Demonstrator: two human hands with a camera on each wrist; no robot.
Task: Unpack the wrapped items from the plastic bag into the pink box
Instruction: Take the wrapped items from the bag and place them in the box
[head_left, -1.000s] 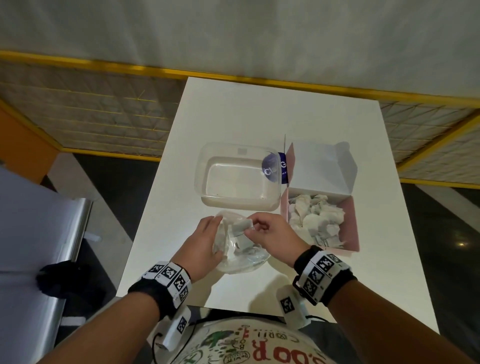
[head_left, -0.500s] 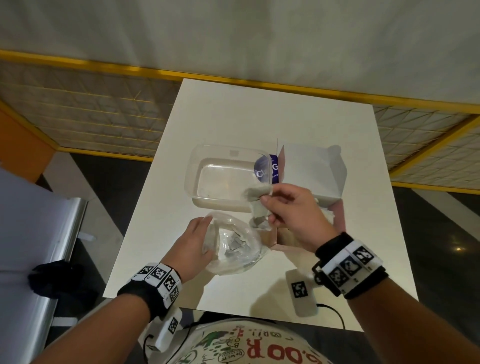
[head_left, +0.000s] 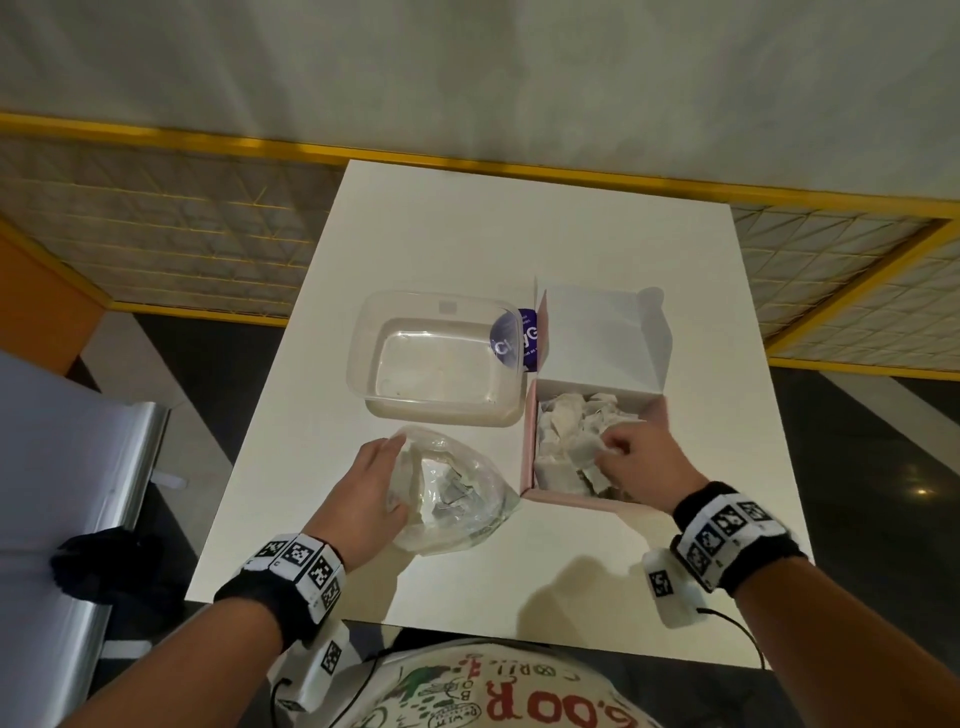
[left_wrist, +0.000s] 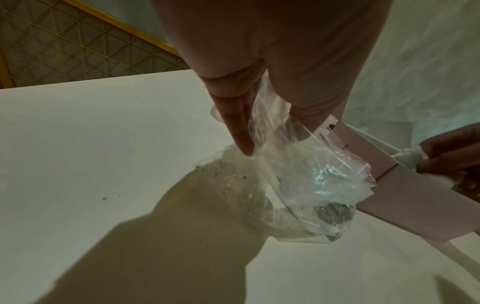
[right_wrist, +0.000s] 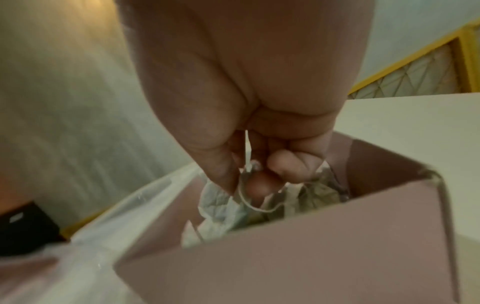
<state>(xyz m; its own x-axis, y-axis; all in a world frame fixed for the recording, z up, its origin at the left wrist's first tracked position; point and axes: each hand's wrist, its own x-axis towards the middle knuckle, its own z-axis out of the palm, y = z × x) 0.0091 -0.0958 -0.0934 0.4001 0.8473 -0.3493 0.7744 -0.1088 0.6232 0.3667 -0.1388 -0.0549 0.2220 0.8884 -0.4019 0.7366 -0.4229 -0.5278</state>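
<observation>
A clear plastic bag (head_left: 457, 493) lies on the white table near its front edge, with a few wrapped items showing through it. My left hand (head_left: 395, 467) pinches the bag's left rim; in the left wrist view the film (left_wrist: 298, 174) runs between thumb and fingers (left_wrist: 239, 131). The pink box (head_left: 527, 457) stands open just right of the bag and holds several white wrapped items (head_left: 566, 436). My right hand (head_left: 610, 452) is inside the box's front half, its fingers (right_wrist: 259, 185) curled round one wrapped item (right_wrist: 221, 205) with a string.
A clear plastic container (head_left: 441, 358) with a blue label (head_left: 517, 340) sits behind the bag, touching the box's left side. The box lid (head_left: 602, 338) stands upright at the back. A grey metal surface (head_left: 78, 467) lies left of the table.
My right hand lifted a wrapped item out of the bag, carried it right and lowered it into the pink box. My left hand stayed on the bag.
</observation>
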